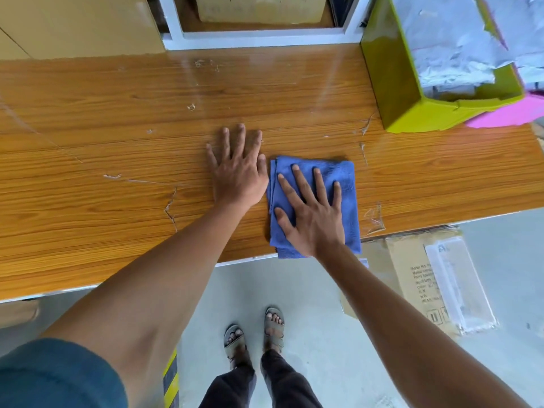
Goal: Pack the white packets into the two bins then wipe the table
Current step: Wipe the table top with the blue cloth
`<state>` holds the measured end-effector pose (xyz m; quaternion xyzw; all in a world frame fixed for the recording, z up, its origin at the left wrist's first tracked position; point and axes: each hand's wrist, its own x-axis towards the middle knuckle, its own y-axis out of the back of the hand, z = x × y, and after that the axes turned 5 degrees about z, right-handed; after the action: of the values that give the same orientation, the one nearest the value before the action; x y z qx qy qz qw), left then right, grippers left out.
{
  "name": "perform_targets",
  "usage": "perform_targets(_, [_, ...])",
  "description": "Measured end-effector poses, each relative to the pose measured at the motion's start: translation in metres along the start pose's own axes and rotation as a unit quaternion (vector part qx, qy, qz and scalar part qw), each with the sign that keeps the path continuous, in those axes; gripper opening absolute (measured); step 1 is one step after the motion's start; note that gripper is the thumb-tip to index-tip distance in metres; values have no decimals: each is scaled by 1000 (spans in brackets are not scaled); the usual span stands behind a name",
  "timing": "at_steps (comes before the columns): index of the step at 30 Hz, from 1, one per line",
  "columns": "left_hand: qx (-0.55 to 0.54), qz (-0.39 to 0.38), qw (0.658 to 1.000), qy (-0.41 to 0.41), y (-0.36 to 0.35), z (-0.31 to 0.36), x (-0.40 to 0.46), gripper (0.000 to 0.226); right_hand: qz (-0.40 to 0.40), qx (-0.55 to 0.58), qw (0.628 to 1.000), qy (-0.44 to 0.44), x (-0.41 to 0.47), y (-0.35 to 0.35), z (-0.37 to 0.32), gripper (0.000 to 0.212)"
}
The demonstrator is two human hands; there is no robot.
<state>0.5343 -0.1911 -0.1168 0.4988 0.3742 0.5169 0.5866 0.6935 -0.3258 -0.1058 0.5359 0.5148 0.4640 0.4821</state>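
here, in the head view, the wiping step looks to be in hand: no white packets lie loose on the desk (117, 119), and those that show sit heaped in the green bin (391, 72) at the far right corner, with a pink bin (509, 113) just beside it, mostly cut off by the frame edge.

the right hand (312, 213) lies flat with its fingers straight and spread, pressing on the blue cloth (338, 178); it grips nothing. the left hand (238, 169) is likewise released, palm down on the bare wood just to the left of the cloth, its thumb close to the cloth's edge, though i cannot tell if they touch.

the cloth is folded into a rough rectangle near the desk's front edge, right of centre, its near corner reaching the lip. its long axis runs from the person toward the far side, tilted slightly, and the folded layers show along its left edge.

to wipe well, i would judge it best to keep the palm flat and the pressure even, and sweep in overlapping strokes along the grain. the scratches and pale flecks scattered over the wood may need a second pass, and the strip beside the bins should not be skipped. the left hand serves well as a brace.
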Motion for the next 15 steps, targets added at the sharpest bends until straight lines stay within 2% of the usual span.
perform_targets(3, [2, -1, 1000, -1, -2, 0, 1, 61, 1, -3, 1000, 12, 32, 0, 8, 70])
perform_targets(10, [9, 18, 1000, -2, -8, -1, 0, 60, -8, 3, 1000, -22, 135, 6, 31, 72])
perform_targets(15, [10, 23, 1000, 3, -3, 2, 0, 59, 15, 19, 999, 25, 62, 1, 20, 70])
